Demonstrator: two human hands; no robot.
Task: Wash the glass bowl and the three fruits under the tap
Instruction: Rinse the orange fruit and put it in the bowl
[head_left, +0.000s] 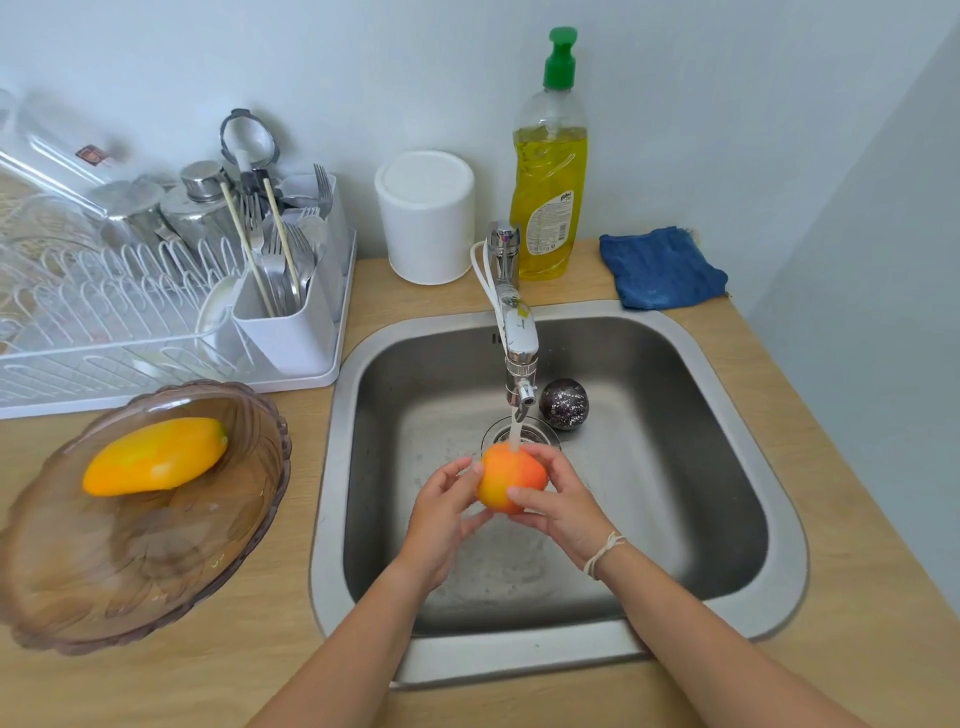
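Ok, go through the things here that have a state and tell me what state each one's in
Tap: running.
Orange fruit: held under the stream by left hand and right hand.
Glass bowl: on counter, holding yellow fruit.
Soap bottle: upright, mostly full.
Blue cloth: crumpled.

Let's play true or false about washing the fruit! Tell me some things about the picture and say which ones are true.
1. Both hands hold the orange-red fruit under the running tap. True: the left hand and the right hand grip it from each side.
2. The yellow fruit lies in the sink. False: it lies in the glass bowl on the counter.
3. A dark round fruit sits in the sink near the drain. True.
4. The soap bottle has a red cap. False: its cap is green.
5. The blue cloth hangs over the tap. False: it lies on the counter by the wall.
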